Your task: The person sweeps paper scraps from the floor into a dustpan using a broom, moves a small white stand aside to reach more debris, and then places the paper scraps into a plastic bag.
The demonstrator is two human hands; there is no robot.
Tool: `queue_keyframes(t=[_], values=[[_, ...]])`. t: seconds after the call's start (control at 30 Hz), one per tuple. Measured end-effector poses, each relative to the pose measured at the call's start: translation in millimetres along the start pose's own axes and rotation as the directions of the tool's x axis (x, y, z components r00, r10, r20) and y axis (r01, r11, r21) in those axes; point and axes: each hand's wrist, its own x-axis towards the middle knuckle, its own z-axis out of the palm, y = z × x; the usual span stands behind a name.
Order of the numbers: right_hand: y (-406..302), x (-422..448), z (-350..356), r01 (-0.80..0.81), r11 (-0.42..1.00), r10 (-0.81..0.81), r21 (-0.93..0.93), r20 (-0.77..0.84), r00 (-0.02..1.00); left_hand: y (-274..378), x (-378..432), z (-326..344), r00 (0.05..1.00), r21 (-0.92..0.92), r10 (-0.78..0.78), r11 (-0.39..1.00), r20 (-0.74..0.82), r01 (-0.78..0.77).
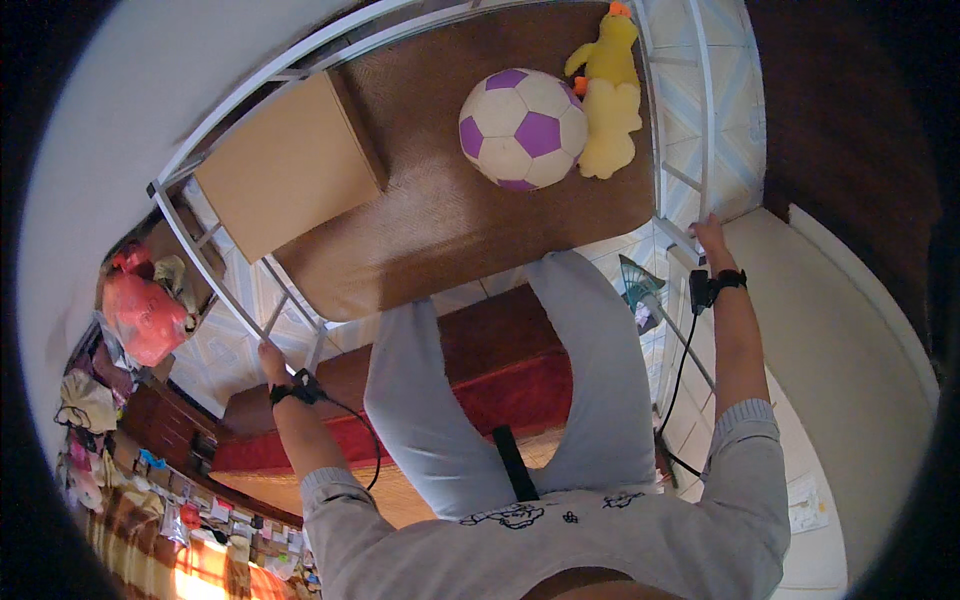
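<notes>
My left hand (273,361) is closed around the end of a white metal rail (217,285) on the left. On the right, my right hand (711,238) grips the near end of the matching rail (705,112). Between the two rails lies a brown panel (427,247) with a sheen on it. A white and purple soccer ball (523,129) rests on its right half. Against that ball lies a yellow plush duck (611,97) with orange beak and feet. A plain cardboard box (289,169) sits at the panel's left side, beside the frame. My fingertips are partly hidden.
A red plastic bag (142,315) and other bundles crowd the far left. A green broom (641,281) with a metal handle leans near my right leg. Dark red fabric (517,394) shows between my legs. A pale curved surface (832,315) bounds the right side.
</notes>
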Motion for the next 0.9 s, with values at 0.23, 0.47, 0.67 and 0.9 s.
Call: queue_keyframes(t=[0.23,0.47,0.67,0.9], values=[[38,18,16,0.279,0.939,-0.320,-0.202,-0.215,0.923,4,-4,-13,0.997,0.220,0.077,0.973,-0.004,-0.074],[8,-22,25,0.222,0.941,-0.261,-0.254,-0.133,0.956,-26,42,-50,0.945,0.435,0.327,0.849,0.012,-0.299],[11,-51,22,0.195,0.936,-0.229,-0.293,-0.087,0.970,2,25,-54,0.967,0.480,0.244,0.841,0.077,-0.250],[23,-50,31,0.232,0.935,-0.270,-0.267,-0.114,0.956,-24,29,-39,0.923,0.517,0.384,0.787,0.014,-0.336]])
